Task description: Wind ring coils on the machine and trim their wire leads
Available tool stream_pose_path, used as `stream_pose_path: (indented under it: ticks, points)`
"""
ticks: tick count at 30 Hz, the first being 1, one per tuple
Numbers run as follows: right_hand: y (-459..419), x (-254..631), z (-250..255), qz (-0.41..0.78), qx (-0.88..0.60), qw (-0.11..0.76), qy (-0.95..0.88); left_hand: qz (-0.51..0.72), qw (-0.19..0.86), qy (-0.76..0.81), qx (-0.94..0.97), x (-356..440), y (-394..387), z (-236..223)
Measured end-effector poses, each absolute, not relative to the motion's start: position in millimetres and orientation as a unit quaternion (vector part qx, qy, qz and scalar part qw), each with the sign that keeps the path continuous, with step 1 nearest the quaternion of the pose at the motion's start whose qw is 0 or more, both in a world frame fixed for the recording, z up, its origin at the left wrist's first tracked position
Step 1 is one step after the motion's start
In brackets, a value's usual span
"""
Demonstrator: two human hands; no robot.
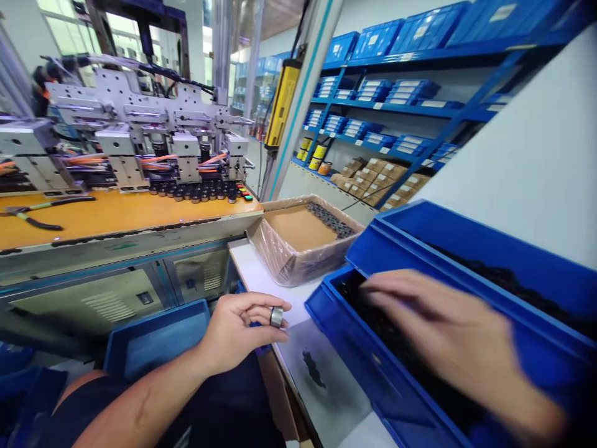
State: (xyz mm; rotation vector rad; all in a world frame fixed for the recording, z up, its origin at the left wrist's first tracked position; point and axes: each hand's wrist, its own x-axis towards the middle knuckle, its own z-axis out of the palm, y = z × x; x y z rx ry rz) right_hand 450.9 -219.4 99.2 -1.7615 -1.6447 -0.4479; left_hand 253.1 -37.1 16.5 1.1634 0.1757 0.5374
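- Silver ring (277, 317) near six o'clock, pinched between thumb and fingers of the left hand (233, 326).
- Right hand (448, 339) at four o'clock, blurred, over the blue bin (347, 342); I can't tell whether it grips anything.
- Step looks like picking among dark parts (351, 291); next calls for a fine pinch, I'd judge.

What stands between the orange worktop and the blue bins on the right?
In the head view, a plastic-lined box, with small dark parts inside, stands between the orange worktop and the blue bins.
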Motion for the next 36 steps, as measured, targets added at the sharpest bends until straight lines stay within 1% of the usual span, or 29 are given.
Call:
stream_pose_path:
  ticks: [1,3,5,7,9,12,16,21,28,32,36]
  points:
    - [-213,439,88,-0.121,-0.648,0.356,-0.662,0.244,0.791,0.079,0.555,253,-41,17]
    - [-198,415,67,-0.042,-0.59,0.426,-0.684,0.233,0.787,0.066,0.567,253,-48,18]
    - [-186,397,52,0.011,-0.549,0.48,-0.684,0.23,0.797,0.051,0.556,253,-53,17]
    - [-181,389,43,0.024,-0.535,0.502,-0.679,0.229,0.81,0.042,0.538,253,-57,15]
    - [-181,388,39,-0.008,-0.529,0.507,-0.68,0.228,0.819,0.04,0.525,255,-60,13]
    - [-186,393,39,-0.066,-0.515,0.494,-0.697,0.233,0.821,0.043,0.519,260,-62,11]
    - [-192,397,40,-0.086,-0.513,0.456,-0.722,0.239,0.813,0.041,0.529,261,-62,10]
    - [-190,398,35,-0.178,-0.507,0.42,-0.731,0.245,0.801,0.04,0.544,255,-62,14]
    - [-187,397,34,-0.235,-0.502,0.389,-0.736,0.222,0.801,0.047,0.554,251,-60,17]
    - [-185,399,32,-0.281,-0.478,0.367,-0.747,0.228,0.78,0.061,0.58,249,-56,15]
    - [-183,401,31,-0.297,-0.477,0.343,-0.753,0.231,0.757,0.059,0.608,246,-49,11]
